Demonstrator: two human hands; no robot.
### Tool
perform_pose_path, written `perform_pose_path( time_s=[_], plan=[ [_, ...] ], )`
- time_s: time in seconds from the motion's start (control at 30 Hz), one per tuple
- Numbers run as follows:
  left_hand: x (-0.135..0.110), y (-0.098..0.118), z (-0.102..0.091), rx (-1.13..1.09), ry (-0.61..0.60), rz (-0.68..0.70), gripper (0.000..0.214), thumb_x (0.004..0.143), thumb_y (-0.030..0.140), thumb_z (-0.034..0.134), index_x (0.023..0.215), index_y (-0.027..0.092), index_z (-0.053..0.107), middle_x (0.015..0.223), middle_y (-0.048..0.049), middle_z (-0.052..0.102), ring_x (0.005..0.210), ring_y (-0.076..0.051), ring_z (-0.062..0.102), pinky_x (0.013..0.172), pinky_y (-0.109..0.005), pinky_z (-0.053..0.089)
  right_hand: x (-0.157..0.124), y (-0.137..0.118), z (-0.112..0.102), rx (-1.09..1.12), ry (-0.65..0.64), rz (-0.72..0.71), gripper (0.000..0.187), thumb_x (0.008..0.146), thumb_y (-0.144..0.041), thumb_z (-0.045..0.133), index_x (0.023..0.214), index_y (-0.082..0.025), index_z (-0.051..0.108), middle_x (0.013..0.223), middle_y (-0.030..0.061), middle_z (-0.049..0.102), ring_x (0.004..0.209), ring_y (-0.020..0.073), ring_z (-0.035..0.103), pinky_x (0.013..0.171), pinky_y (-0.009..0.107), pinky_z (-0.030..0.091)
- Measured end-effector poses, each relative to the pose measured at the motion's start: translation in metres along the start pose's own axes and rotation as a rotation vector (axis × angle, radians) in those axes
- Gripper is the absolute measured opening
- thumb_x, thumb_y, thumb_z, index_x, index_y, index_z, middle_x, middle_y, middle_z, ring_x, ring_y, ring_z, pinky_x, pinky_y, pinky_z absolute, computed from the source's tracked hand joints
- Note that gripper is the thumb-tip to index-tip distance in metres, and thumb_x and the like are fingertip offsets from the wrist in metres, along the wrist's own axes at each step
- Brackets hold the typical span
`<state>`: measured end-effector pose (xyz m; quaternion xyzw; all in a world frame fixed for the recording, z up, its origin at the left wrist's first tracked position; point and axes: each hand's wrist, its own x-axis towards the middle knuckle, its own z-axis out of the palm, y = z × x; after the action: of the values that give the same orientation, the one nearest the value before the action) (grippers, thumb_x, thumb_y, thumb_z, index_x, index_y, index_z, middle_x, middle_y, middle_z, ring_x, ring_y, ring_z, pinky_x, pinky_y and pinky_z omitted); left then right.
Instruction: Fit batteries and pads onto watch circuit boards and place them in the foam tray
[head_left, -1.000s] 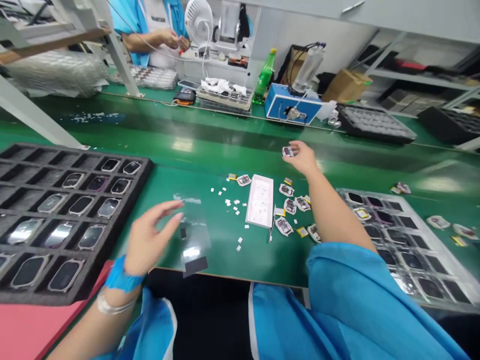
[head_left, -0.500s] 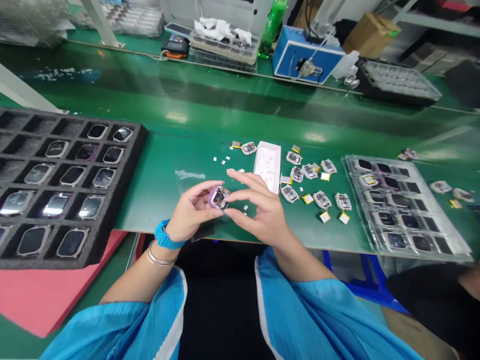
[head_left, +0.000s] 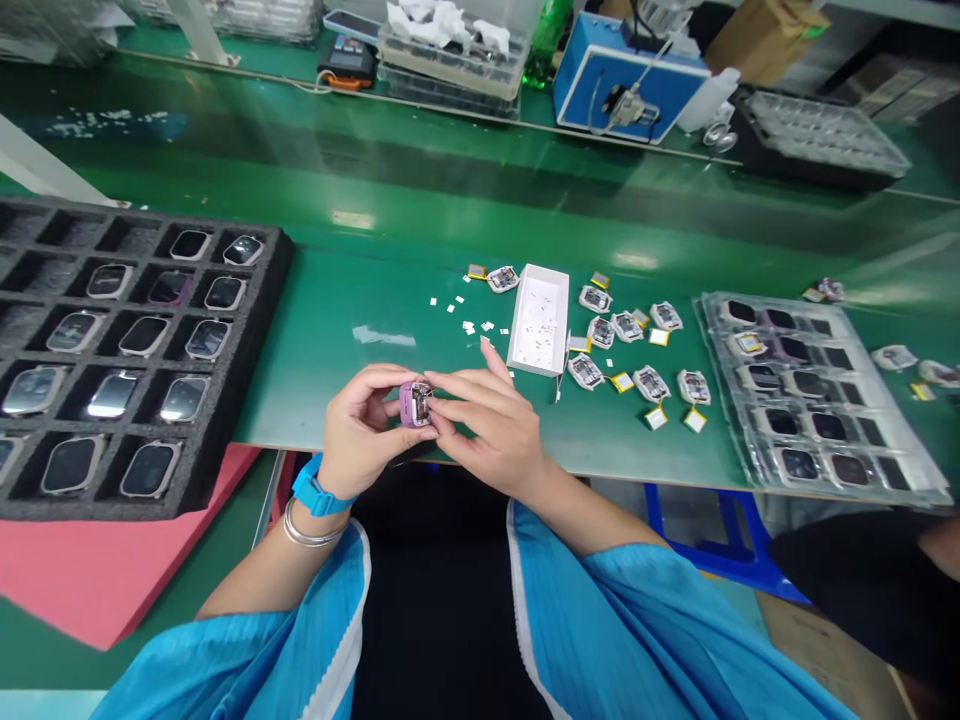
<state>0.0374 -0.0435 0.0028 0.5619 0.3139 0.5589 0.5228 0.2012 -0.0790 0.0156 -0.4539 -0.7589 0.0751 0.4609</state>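
Observation:
A purple smartwatch case (head_left: 414, 404), its inner parts exposed, is held above the near edge of the bench. My left hand (head_left: 361, 422) wraps its fingers and thumb around the case from the left. From the other side, the fingertips and thumb of my right hand (head_left: 495, 428) close on the case's open side; whether they pinch a small part there is hidden. Just beyond my right hand lies a white box (head_left: 541, 318) with tiny pieces inside. Small white squares (head_left: 469, 327) are scattered left of it. Several opened white watch cases (head_left: 585, 371) with attached batteries (head_left: 621, 382) lie to the right.
A dark foam tray (head_left: 274, 300) with watches in its compartments stands at left. Clear plastic trays (head_left: 911, 440) with watches are at right. A blue machine (head_left: 581, 75) and a clear parts box (head_left: 450, 55) sit on the back shelf. A person's dark sleeve (head_left: 855, 570) shows at lower right.
The purple case has moved slightly left and turned so its side faces the camera. My right hand has come closer to it, fingers drawn in. The view has shifted slightly.

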Motion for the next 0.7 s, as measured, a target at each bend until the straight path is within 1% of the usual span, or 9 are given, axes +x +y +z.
perform_pose_path(
  time_s=[0.13,0.23,0.3,0.4,0.47,0.5,0.57,0.63,0.7],
  plan=[
    [-0.004,-0.01,0.002,-0.028,0.03,-0.059,0.05,0.05,0.023,0.094,0.094,0.02,0.072,0.096,-0.0042,0.07,0.089,-0.018,0.069,0.076,-0.027,0.06,-0.004,0.002,0.008,-0.007,0.016,0.03,0.014,0.087,-0.019,0.06,0.079,-0.029,0.066,0.104,-0.0006,0.075,0.09,0.0201,0.069,0.119,0.065,0.029],
    [-0.004,-0.015,0.002,-0.121,0.003,-0.149,0.052,0.055,0.022,0.093,0.101,0.021,0.069,0.098,-0.0044,0.071,0.089,-0.018,0.07,0.077,-0.027,0.059,-0.003,0.007,0.003,-0.032,0.05,0.043,0.015,0.088,-0.019,0.057,0.08,-0.028,0.065,0.101,-0.0011,0.075,0.09,0.0195,0.069,0.117,0.061,0.035],
    [-0.002,-0.016,0.001,-0.213,-0.016,-0.203,0.052,0.058,0.025,0.092,0.103,0.022,0.067,0.096,-0.0044,0.072,0.089,-0.019,0.071,0.078,-0.028,0.059,-0.001,0.02,-0.012,-0.096,0.136,0.114,0.016,0.09,-0.02,0.054,0.083,-0.028,0.065,0.099,0.0002,0.074,0.092,0.0207,0.069,0.114,0.057,0.04],
    [0.002,-0.015,0.001,-0.299,-0.011,-0.249,0.052,0.059,0.029,0.091,0.103,0.023,0.065,0.095,-0.004,0.072,0.088,-0.019,0.071,0.078,-0.028,0.058,0.001,0.052,-0.047,-0.29,0.252,0.344,0.018,0.092,-0.025,0.051,0.089,-0.026,0.068,0.093,0.0048,0.073,0.093,0.0253,0.069,0.101,0.054,0.05],
    [0.004,-0.016,0.001,-0.3,-0.015,-0.256,0.051,0.058,0.027,0.092,0.102,0.022,0.065,0.095,-0.0038,0.072,0.087,-0.018,0.071,0.077,-0.028,0.058,0.001,0.072,-0.065,-0.41,0.222,0.465,0.02,0.091,-0.025,0.052,0.099,-0.025,0.07,0.099,0.007,0.073,0.101,0.0286,0.067,0.1,0.055,0.049],
    [0.005,-0.017,0.002,-0.297,-0.022,-0.255,0.051,0.058,0.026,0.092,0.101,0.022,0.065,0.095,-0.0038,0.072,0.087,-0.018,0.071,0.077,-0.028,0.058,0.001,0.077,-0.07,-0.438,0.192,0.49,0.022,0.089,-0.024,0.053,0.103,-0.024,0.07,0.104,0.0076,0.073,0.106,0.0297,0.066,0.102,0.055,0.048],
    [0.005,-0.018,0.003,-0.308,-0.042,-0.251,0.049,0.059,0.024,0.091,0.101,0.022,0.066,0.095,-0.004,0.073,0.088,-0.018,0.071,0.077,-0.028,0.058,-0.001,0.077,-0.069,-0.38,0.137,0.493,0.024,0.087,-0.024,0.056,0.107,-0.025,0.07,0.11,0.0068,0.073,0.111,0.0291,0.065,0.103,0.053,0.048],
    [0.005,-0.018,0.005,-0.324,-0.069,-0.265,0.048,0.06,0.023,0.09,0.101,0.023,0.067,0.095,-0.0043,0.073,0.088,-0.019,0.071,0.077,-0.028,0.059,-0.002,0.063,-0.056,-0.155,0.089,0.478,0.016,0.088,-0.026,0.06,0.099,-0.025,0.071,0.104,0.0043,0.075,0.102,0.025,0.069,0.096,0.045,0.054],
    [0.005,-0.017,0.007,-0.33,-0.096,-0.287,0.048,0.059,0.022,0.09,0.102,0.022,0.068,0.095,-0.0046,0.074,0.087,-0.019,0.072,0.077,-0.028,0.059,-0.003,0.043,-0.038,0.098,0.05,0.442,0.008,0.088,-0.027,0.064,0.09,-0.025,0.071,0.095,0.0019,0.076,0.09,0.0202,0.072,0.087,0.037,0.057]
  ],
)
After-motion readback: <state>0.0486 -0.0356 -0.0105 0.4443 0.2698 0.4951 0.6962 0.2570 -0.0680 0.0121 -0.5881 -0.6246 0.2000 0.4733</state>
